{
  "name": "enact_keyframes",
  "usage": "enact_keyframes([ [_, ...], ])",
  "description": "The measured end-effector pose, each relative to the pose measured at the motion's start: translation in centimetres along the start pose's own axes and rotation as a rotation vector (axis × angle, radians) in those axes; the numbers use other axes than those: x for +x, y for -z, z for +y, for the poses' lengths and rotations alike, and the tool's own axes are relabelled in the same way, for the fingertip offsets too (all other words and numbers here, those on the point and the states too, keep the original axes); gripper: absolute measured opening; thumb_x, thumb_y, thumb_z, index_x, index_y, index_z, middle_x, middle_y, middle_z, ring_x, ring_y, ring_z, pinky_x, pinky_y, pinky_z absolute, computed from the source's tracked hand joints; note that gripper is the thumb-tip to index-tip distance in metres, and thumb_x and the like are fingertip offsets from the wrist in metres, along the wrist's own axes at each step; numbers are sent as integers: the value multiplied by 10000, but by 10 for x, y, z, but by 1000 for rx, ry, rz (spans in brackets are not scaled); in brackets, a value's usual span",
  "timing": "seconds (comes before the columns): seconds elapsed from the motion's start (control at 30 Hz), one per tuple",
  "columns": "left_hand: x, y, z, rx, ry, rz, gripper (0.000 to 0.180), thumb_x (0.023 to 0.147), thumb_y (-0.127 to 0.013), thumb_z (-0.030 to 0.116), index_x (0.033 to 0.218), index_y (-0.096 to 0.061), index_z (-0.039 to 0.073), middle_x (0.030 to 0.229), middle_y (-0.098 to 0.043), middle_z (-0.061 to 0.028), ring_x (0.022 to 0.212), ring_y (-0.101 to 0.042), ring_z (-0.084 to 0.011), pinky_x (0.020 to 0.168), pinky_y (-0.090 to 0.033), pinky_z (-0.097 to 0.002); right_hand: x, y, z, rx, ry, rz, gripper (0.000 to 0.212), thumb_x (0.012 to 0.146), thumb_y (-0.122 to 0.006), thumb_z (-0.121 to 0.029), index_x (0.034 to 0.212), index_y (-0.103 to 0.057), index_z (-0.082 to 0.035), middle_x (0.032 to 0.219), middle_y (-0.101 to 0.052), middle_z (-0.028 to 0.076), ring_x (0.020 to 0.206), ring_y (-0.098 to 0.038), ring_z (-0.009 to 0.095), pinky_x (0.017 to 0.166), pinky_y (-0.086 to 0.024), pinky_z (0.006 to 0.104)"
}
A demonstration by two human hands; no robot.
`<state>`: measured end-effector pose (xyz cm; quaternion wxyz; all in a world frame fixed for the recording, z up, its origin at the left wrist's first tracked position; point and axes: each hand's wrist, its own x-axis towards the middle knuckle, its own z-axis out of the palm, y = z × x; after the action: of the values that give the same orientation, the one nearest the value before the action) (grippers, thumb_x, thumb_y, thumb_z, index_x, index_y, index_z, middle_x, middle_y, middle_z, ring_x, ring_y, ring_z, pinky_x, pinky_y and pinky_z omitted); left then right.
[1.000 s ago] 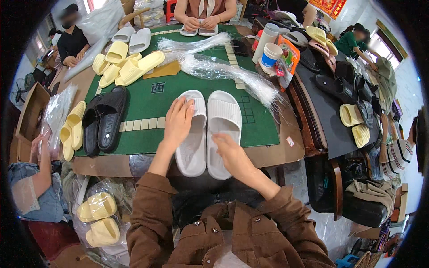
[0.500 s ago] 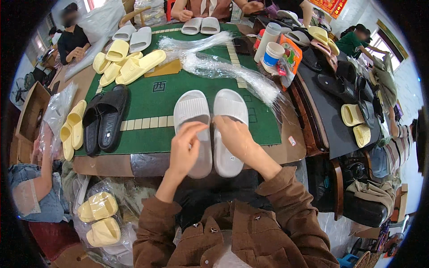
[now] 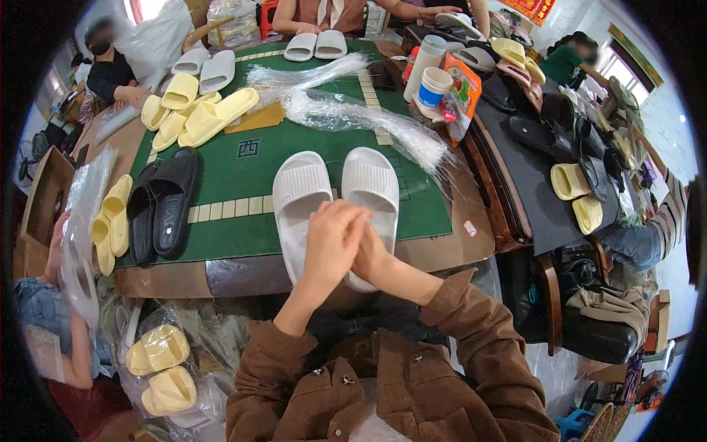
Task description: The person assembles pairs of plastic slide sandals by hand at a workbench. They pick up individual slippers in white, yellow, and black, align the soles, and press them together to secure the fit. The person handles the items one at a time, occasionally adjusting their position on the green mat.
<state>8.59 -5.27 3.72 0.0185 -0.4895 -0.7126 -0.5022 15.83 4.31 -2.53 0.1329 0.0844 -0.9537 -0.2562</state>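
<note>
A pair of pale grey slide sandals stands side by side at the table's near edge, the left slide (image 3: 300, 180) and the right slide (image 3: 370, 175) with toes pointing away. Between them, over the footbeds, my left hand (image 3: 330, 239) and my right hand (image 3: 370, 254) meet. Both are closed, fingers bent and pressed together, the left partly covering the right. Whatever they pinch is too small or hidden. Beyond the slides lies a bundle of thin clear plastic strands (image 3: 368, 121) in a bag, with another strand bundle (image 3: 309, 74) behind it.
Black slides (image 3: 175, 199) and yellow slides (image 3: 213, 118) lie on the green mat (image 3: 236, 173) at left. A white cup (image 3: 433, 92) and an orange packet (image 3: 464, 92) stand at right, near a dark side table (image 3: 515, 155) with more slides. Several people sit around.
My hands, apart over the two slides before, have come together between them. My right hand has moved down and left from its slide's strap. The view has shifted slightly.
</note>
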Motion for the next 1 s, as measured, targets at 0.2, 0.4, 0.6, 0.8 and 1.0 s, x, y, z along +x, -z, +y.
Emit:
enact_keyframes([
  [0.2, 12, 44, 6, -636, 271, 230, 232, 986, -506, 115, 1105, -669, 1, 826, -622, -22, 712, -525, -71, 657, -440, -220, -6, 0, 2, 504, -345, -6, 513, 780, -574, -91, 1264, -471, 47, 932, -505, 114, 767, -653, 266, 611, -560, 350],
  [0.4, -5, 54, -4, -433, 407, 163, 518, 959, -494, 43, 1447, -322, 35, 800, -646, -49, 586, -451, -60, 575, -402, -217, -24, 10, 22, 1007, -515, 136, 606, 829, -480, 24, 1404, -292, -2, 910, -598, 174, 711, -637, 331, 627, -533, 393],
  [0.6, -39, 17, -43, -22, 259, 54, 294, 890, -453, -76, 1177, -435, -17, 821, -627, -175, 699, -603, -315, 660, -480, -391, -32, 29, 39, 1539, -825, 127, 299, 947, -395, -6, 1238, -335, -35, 947, -685, 157, 460, -554, 157, 452, -453, 303],
  [0.8, -44, 14, -49, 182, 272, -43, 276, 844, -484, -70, 1118, -481, -36, 1030, -553, -224, 919, -584, -381, 801, -466, -463, -30, 27, 49, 1514, -757, 1, 186, 961, -406, -33, 1119, -497, -1, 956, -684, 151, 519, -587, 152, 522, -486, 298],
  [1.0, -30, 11, -46, 329, 217, -29, 423, 885, -565, 124, 1228, -436, -87, 1163, -490, -267, 1056, -512, -419, 896, -413, -482, -16, -7, 40, 1048, -702, 278, 248, 913, -484, -43, 1142, -492, 53, 1038, -626, 250, 868, -617, 397, 780, -496, 456],
])
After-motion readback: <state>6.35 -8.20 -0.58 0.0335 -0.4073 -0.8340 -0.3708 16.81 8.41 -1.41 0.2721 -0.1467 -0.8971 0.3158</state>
